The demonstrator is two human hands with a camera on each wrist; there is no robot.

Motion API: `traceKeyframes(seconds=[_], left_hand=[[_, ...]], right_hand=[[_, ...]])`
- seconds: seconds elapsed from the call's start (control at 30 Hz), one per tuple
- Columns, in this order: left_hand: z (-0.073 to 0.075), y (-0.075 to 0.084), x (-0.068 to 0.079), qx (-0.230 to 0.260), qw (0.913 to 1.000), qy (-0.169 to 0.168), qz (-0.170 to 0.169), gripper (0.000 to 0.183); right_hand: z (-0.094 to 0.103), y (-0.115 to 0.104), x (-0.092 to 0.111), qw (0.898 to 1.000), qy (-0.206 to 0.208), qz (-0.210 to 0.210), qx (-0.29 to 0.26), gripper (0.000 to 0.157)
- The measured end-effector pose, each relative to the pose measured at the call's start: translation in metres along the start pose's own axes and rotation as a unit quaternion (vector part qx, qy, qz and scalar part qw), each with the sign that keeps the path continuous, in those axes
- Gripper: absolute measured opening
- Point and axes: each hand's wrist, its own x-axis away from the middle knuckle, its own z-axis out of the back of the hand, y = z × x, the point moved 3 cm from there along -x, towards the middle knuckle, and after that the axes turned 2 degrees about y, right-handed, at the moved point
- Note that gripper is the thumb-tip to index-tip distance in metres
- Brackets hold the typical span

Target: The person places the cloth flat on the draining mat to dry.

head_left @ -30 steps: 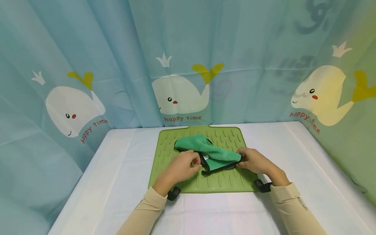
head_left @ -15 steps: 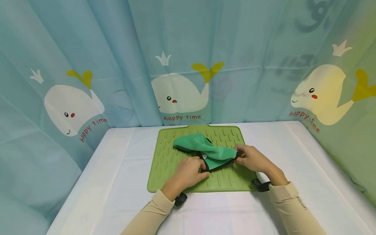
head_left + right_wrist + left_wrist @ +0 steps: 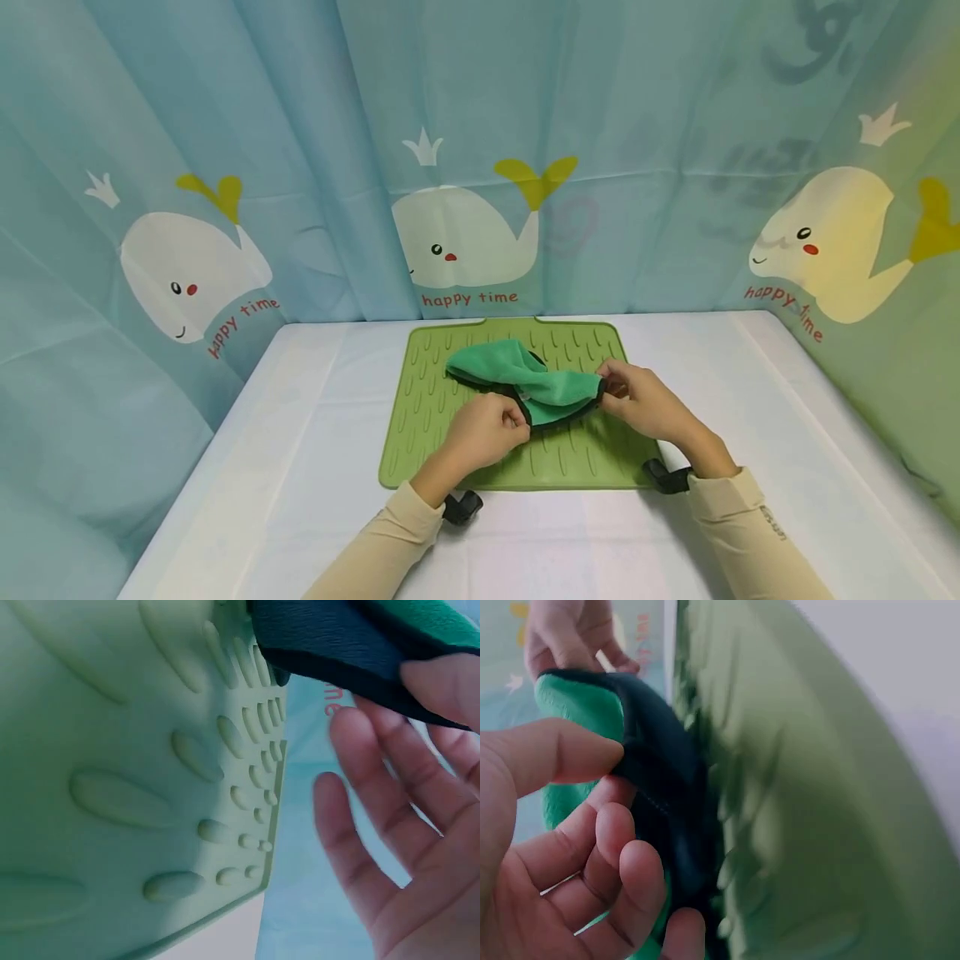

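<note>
A crumpled green cloth (image 3: 555, 388) with black edging and a dark underside lies partly raised over the green ridged mat (image 3: 420, 433). My left hand (image 3: 486, 432) pinches its near corner between thumb and forefinger, as the left wrist view shows on the dark edge (image 3: 641, 754). At the cloth's right end, my right hand (image 3: 645, 402) pinches another corner. In the right wrist view the thumb presses on the dark underside (image 3: 330, 637) while the other fingers spread below. Folds hide the middle of the cloth.
The mat rests on a white-covered table (image 3: 322, 425). Behind and at both sides hangs a blue-green curtain (image 3: 315, 167) printed with whales. Black straps (image 3: 461, 507) sit at both wrists.
My left hand has moved right to the cloth's near corner and now pinches it. My right hand has shifted slightly left and up with its corner, lifting the near edge a little.
</note>
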Motion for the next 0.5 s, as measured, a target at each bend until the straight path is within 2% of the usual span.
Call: traceKeyframes(seconds=[0.23, 0.5], left_hand=[[0.026, -0.009, -0.001, 0.067, 0.9977, 0.004, 0.013, 0.013], [0.057, -0.024, -0.002, 0.108, 0.9932, 0.022, 0.036, 0.015]], right_hand=[[0.011, -0.002, 0.001, 0.998, 0.060, 0.013, 0.032, 0.016], [0.020, -0.001, 0.001, 0.993, 0.104, 0.042, 0.045, 0.013]])
